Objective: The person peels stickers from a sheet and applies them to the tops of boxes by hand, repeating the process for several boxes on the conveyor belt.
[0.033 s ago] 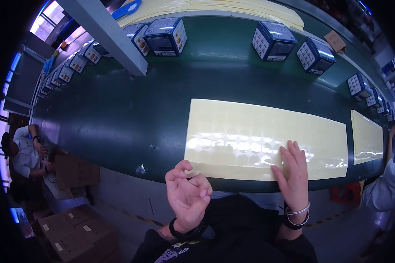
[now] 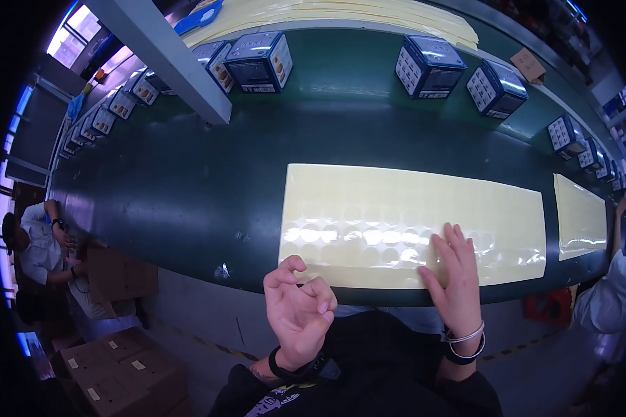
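A large pale yellow sheet [image 2: 368,187] with rows of clear, shiny round stickers lies flat on the dark green table near its front edge. My right hand [image 2: 455,274] rests on the sheet's near part, palm down and open, fingers stretched away from me. At the sheet's near left corner, my left hand [image 2: 299,313] is turned palm up. Its fingers are loosely curled and apart, and nothing shows in the palm. To the right, separated by a narrow gap, lie other yellow sheets [image 2: 581,215].
Blue-and-white boxes [image 2: 431,66] stand along the table's far side. A grey post [image 2: 163,59] rises at the back left. More yellow sheets [image 2: 368,14] are stacked beyond. People sit left [image 2: 38,240] and right [image 2: 608,299]. Brown cartons [image 2: 125,368] stand at the lower left.
The yellow sheet has slid a little to the left, and my right hand on it has shifted left too. My left hand has hardly moved.
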Available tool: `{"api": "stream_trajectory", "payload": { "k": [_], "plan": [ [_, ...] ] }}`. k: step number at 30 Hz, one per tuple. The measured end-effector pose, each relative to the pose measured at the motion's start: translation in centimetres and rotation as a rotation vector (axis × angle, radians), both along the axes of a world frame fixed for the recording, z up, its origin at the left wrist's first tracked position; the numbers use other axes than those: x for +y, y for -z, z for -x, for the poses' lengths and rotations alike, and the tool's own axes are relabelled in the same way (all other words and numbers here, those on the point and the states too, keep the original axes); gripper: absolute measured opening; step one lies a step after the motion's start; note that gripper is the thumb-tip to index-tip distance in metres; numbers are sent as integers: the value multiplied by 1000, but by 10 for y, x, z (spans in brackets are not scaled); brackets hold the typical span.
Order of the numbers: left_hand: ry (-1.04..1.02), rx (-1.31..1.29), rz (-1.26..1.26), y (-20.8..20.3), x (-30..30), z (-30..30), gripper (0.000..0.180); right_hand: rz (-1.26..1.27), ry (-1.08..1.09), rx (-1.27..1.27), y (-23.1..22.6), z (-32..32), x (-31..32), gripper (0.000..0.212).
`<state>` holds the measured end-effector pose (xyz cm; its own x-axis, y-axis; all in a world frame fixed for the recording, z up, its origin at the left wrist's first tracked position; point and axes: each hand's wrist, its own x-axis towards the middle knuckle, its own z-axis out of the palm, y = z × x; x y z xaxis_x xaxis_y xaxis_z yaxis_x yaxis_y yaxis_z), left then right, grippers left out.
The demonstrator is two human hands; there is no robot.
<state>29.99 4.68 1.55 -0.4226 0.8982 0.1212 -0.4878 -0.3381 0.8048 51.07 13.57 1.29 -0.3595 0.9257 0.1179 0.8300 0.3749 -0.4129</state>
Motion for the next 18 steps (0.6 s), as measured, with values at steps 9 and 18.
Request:
{"api": "stream_trajectory", "payload": {
  "k": [9, 18],
  "plan": [
    [283, 47, 143, 5, 11, -10, 61, -8, -148, 325, -1, 32, -5, 37],
    [373, 180, 118, 2, 12, -22, 50, -41, -333, 454, -15, 22, 1, 37]
  ]
}}
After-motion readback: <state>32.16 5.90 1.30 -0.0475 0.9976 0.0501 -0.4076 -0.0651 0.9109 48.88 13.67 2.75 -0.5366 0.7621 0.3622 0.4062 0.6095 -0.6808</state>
